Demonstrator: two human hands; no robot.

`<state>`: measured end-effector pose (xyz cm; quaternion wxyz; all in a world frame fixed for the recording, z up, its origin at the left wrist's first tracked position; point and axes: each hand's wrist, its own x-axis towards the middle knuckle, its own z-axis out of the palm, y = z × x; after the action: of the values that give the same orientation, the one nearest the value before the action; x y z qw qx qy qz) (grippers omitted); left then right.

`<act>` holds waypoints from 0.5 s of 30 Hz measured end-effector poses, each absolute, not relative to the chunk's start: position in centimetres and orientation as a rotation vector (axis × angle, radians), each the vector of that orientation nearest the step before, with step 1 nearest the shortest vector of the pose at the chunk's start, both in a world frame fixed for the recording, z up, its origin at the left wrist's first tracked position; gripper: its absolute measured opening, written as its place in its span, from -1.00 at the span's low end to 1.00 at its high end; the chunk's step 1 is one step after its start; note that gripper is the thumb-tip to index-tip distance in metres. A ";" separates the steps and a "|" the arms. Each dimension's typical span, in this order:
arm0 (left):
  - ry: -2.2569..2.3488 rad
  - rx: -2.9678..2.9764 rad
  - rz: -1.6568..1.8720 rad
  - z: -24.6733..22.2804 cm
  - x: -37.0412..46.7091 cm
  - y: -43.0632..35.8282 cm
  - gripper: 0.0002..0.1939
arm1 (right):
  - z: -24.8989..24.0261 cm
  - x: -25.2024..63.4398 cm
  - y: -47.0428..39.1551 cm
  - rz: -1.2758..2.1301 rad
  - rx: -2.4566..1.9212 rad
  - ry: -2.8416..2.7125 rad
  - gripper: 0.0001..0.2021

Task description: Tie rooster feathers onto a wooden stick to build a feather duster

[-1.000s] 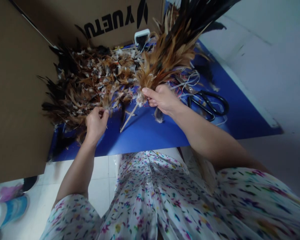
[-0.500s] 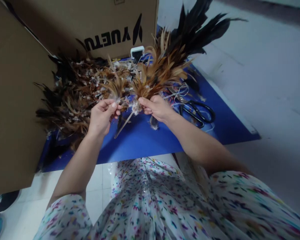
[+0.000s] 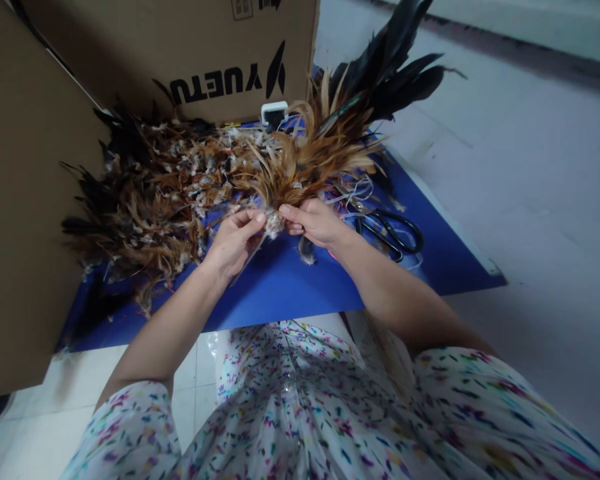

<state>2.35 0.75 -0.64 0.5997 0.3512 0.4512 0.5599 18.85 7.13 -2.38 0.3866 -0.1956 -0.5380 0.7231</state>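
A bundle of brown and black feathers (image 3: 330,150) fans out up and to the right, with my right hand (image 3: 314,221) closed round its base. Pale fluffy quill ends (image 3: 274,225) show between my two hands. My left hand (image 3: 237,240) pinches at the left side of that base, where a feather seems to join the bundle. A thin pale stick or quill slants down behind my left fingers. Many loose brown feathers (image 3: 165,180) lie heaped on the blue table (image 3: 290,287) to the left.
Black-handled scissors (image 3: 397,233) lie right of my right hand, beside clear strips (image 3: 357,193). A white-framed object (image 3: 275,115) stands behind the feathers. Cardboard boxes (image 3: 240,40) wall the back and left. A pale wall (image 3: 530,167) is at the right.
My left hand has moved right to the bundle's base, bringing its feathers against the others. My right hand keeps its hold. The view has shifted slightly.
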 end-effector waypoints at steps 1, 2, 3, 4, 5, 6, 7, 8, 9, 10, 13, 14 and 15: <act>1.039 0.810 1.299 -0.7 2.5 0.7 -0.58 | -2.4 18.8 7.1 1.842 -0.501 -1.373 -0.43; 1.031 0.807 1.303 -0.6 2.6 0.6 -0.58 | -2.4 18.8 7.2 1.845 -0.504 -1.376 -0.43; 1.023 0.806 1.304 -0.6 2.7 0.5 -0.58 | -2.5 18.8 7.2 1.848 -0.505 -1.379 -0.44; 1.015 0.804 1.303 -0.6 2.7 0.4 -0.58 | -2.5 18.8 7.2 1.848 -0.505 -1.381 -0.43; 1.012 0.803 1.298 -0.5 2.8 0.4 -0.58 | -2.6 18.8 7.2 1.846 -0.504 -1.384 -0.43; 1.015 0.798 1.287 -0.5 2.8 0.4 -0.58 | -2.6 18.8 7.2 1.843 -0.503 -1.388 -0.43; 1.021 0.790 1.273 -0.5 2.7 0.3 -0.57 | -2.7 18.8 7.2 1.840 -0.501 -1.392 -0.43; 1.027 0.779 1.258 -0.5 2.7 0.3 -0.57 | -2.7 18.8 7.2 1.840 -0.498 -1.396 -0.43; 1.030 0.767 1.242 -0.5 2.6 0.3 -0.57 | -2.8 18.8 7.3 1.843 -0.497 -1.402 -0.44; 1.027 0.756 1.226 -0.6 2.5 0.3 -0.57 | -2.8 18.9 7.3 1.849 -0.495 -1.406 -0.45; 0.975 0.732 1.181 -0.7 2.2 0.4 -0.64 | -3.0 18.9 7.3 1.860 -0.482 -1.429 -0.46; 0.954 0.728 1.161 -0.6 2.1 0.4 -0.67 | -3.0 18.9 7.4 1.857 -0.475 -1.446 -0.46; 0.937 0.727 1.136 -0.6 2.0 0.3 -0.70 | -3.1 19.0 7.4 1.851 -0.468 -1.467 -0.45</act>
<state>1.99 0.34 -0.59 0.6815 0.3238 0.4175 0.5063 18.96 7.39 -3.05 0.3587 -0.1816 -0.5689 0.7174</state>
